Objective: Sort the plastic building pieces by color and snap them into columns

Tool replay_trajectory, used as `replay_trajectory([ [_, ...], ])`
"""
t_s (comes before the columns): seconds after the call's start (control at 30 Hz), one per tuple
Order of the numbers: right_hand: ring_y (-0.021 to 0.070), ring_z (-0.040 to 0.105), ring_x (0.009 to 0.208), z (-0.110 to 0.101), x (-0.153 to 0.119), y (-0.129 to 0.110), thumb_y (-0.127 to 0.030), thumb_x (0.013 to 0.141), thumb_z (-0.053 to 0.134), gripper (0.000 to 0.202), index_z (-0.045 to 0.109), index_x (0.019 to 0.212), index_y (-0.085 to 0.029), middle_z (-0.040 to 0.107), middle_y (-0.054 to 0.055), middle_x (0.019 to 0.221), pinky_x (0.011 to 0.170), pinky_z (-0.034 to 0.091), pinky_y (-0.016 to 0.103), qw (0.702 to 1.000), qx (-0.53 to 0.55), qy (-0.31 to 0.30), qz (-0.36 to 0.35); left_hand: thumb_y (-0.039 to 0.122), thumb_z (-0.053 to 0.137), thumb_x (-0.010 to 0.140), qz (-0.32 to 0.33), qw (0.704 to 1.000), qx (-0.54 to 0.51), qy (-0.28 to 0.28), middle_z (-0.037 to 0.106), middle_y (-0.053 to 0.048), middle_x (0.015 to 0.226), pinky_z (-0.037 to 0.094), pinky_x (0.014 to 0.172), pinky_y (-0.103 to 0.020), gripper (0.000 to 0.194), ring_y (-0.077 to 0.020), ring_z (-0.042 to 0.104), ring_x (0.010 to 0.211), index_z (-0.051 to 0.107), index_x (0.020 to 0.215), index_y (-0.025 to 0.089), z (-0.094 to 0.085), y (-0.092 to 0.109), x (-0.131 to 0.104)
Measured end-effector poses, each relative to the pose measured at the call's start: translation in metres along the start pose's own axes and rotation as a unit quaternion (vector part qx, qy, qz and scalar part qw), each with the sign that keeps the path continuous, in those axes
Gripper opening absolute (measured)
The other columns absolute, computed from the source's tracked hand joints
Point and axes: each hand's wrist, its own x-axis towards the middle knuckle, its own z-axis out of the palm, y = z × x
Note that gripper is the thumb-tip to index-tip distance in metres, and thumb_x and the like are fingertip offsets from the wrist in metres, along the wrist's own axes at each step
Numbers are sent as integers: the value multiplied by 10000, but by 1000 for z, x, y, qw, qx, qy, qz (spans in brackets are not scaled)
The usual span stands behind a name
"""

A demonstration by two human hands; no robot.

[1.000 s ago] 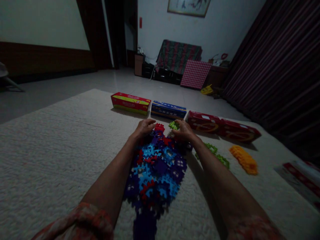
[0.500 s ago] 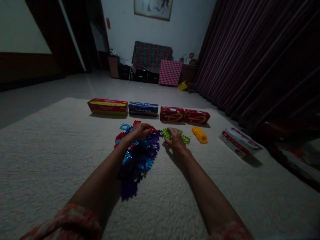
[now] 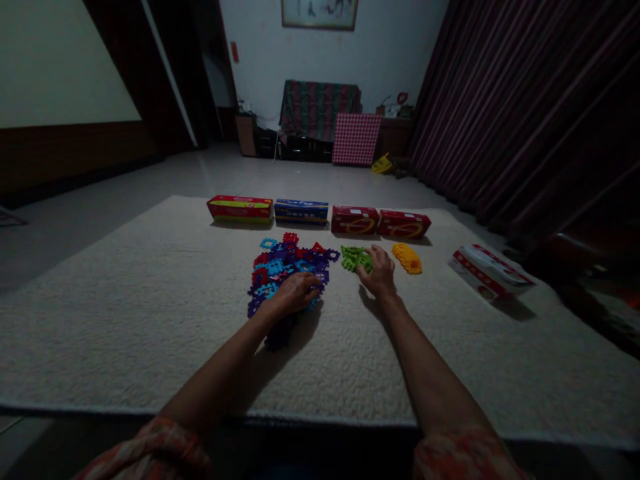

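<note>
A spread heap of purple, blue and red notched plastic pieces (image 3: 275, 267) lies on the pale quilted mat. Over the heap's near right part is my left hand (image 3: 299, 291), its fingers bent downward; whether they pinch a piece is hidden. Just right of the heap sits a small pile of green pieces (image 3: 354, 259). My right hand (image 3: 379, 268) is at the right side of that pile, thumb and fingers apart around its edge. A stack of yellow-orange pieces (image 3: 407, 259) lies farther right.
Along the mat's (image 3: 125, 300) far part stand a red and green box (image 3: 241, 210), a blue box (image 3: 301, 212) and two red boxes (image 3: 355, 220). A white and red box (image 3: 490, 272) sits at the right.
The view has shifted, showing the mat's near edge. My left hand has moved nearer over the heap, uncovering its far part. My right hand has moved to the green pile's right side.
</note>
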Motion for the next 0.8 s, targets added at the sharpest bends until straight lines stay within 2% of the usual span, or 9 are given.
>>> replay_trajectory([
  [0.07,302,478,1311,4,-11,-12,-239,839,536,420,599,1244,-149,571,179,1384,1100,338,478,999,25,23,-33,273,542,935,27,1000,13,0,679,-127,1254,481,1021,-396,318,-250,623,1171,690,1203,187,8,0,-13],
  [0.17,289,506,1280,13,-30,-30,-190,834,512,374,633,1188,-170,619,153,1316,1108,332,472,996,45,8,-74,337,574,925,50,997,48,-14,601,-145,1363,437,1052,-467,360,-298,523,1292,662,1241,190,19,-1,-27],
  [0.33,279,517,1259,21,-49,-43,-133,820,500,350,655,1131,-169,641,140,1273,1099,331,461,992,44,-10,-116,356,561,932,55,994,96,-12,533,-114,1440,388,1063,-485,358,-306,424,1364,642,1264,248,29,-3,-32],
  [0.5,282,545,1189,17,-50,-45,-123,818,514,296,675,1064,-162,678,138,1192,1067,344,442,990,29,-37,-136,359,486,979,73,991,108,-8,571,-117,1388,386,1027,-469,315,-292,463,1306,676,1201,241,25,-10,-28],
  [0.63,269,567,1083,16,-49,-46,-132,826,526,233,684,994,-165,706,125,1100,1021,360,411,985,28,-77,-150,365,470,990,75,990,118,-11,584,-107,1370,383,1018,-452,329,-285,478,1296,670,1227,255,20,-17,-24],
  [0.8,263,576,1020,16,-49,-48,-127,828,523,210,685,949,-182,711,117,1029,981,381,394,984,30,-91,-153,276,481,964,62,990,122,-23,610,-117,1319,383,1029,-452,305,-286,487,1284,703,1169,241,9,-28,-22],
])
